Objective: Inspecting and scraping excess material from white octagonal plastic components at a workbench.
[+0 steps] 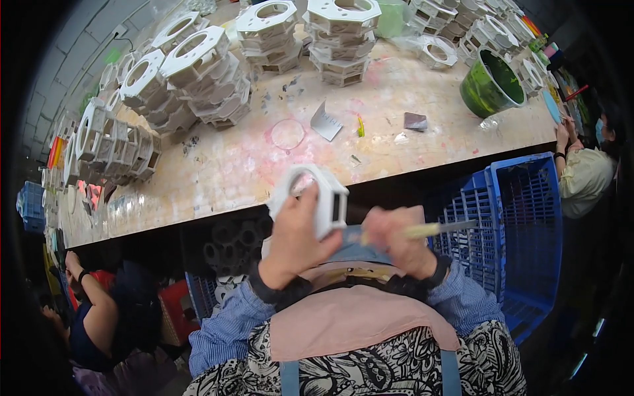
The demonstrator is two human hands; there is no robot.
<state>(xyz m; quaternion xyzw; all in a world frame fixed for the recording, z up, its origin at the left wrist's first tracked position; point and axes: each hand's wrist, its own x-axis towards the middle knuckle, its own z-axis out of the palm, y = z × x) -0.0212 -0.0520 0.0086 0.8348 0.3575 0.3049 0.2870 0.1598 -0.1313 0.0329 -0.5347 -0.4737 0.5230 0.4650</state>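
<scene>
My left hand (297, 237) is closed round a white octagonal plastic frame (325, 198) with a large round hole, held in front of me just off the table's near edge. The thumb presses near its lower side and a finger lies by the hole. To its right, my right hand (396, 241) grips a slim knife-like tool with a pale yellow handle (422, 230). A narrow grey blade (459, 225) points away to the right. The right hand is blurred, so its fingertips and whatever else they may touch are unclear.
Stacks of similar white frames (208, 72) line the worktable (244, 178). A green-stained bucket (492, 86), a folded paper card (325, 122) and a small yellow piece (360, 127) lie beyond my hands. Blue crates (528, 237) stand at right. Other people sit on both sides.
</scene>
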